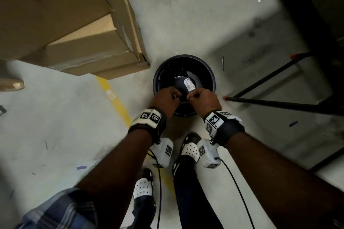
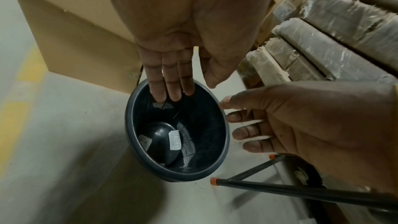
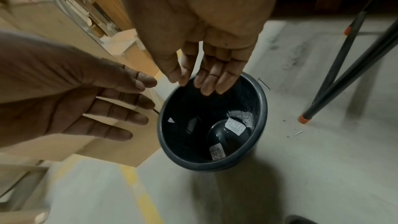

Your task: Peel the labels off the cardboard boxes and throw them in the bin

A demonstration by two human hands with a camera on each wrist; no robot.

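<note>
A round dark bin stands on the concrete floor. A white printed label lies inside it on the raised dome of the bottom. Another label lies lower down. My left hand hovers over the near rim with its fingers straight and empty. My right hand hangs beside it over the bin, fingers extended, holding nothing. Large cardboard boxes stand to the left of the bin.
A black metal frame with orange-tipped legs stands right of the bin. A yellow floor line runs past the boxes. My feet in white-and-black clogs are just behind the bin. Plastic-wrapped bundles are stacked further off.
</note>
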